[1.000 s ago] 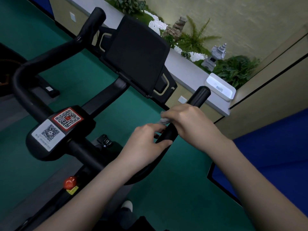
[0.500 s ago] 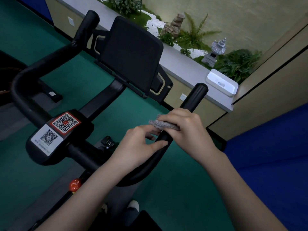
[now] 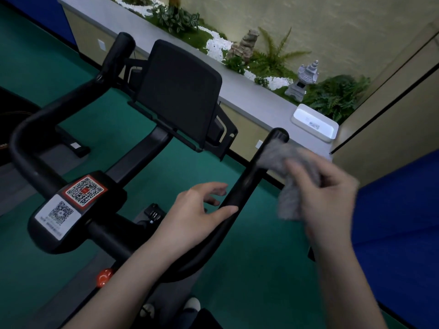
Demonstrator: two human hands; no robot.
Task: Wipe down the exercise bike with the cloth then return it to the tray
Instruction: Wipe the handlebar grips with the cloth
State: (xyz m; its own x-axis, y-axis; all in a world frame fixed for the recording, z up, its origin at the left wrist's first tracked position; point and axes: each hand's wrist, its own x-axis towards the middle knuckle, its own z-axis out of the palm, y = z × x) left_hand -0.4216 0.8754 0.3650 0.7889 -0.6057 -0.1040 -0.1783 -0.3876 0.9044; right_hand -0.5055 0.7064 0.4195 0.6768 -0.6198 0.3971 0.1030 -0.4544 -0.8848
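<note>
**Green floor, black bike, cloth in the right fingers**

Green floor [image 3: 249, 293] spreads under a black bike [image 3: 178, 96]. Beyond the right fingers [image 3: 306, 176] a grey surface [image 3: 249, 96] runs along the wall and carries the white tray [image 3: 311, 132], well apart from them. The right hand [image 3: 325, 193] is smeared by blur, but its fingers are clearly closed on the grey cloth [image 3: 275, 157]. The cloth's upper end overlaps the bar [image 3: 247, 184] near its tip, just left of those fingers, and the rest hangs below them. Whether cloth and bar touch cannot be told.

The left hand [image 3: 197, 214] is relaxed. Its thumb lies against the bar, and its fingers [image 3: 211, 187] spread loosely on the far side, gripping nothing. Left of these fingers sit two QR labels [image 3: 84, 189], and lower down a red knob [image 3: 104, 277]. The forearms hide part of the bike's frame, and the lower edge of the view cuts off the rest. Open floor lies between the bar and a blue panel [image 3: 392, 210] right of the right fingers.
</note>
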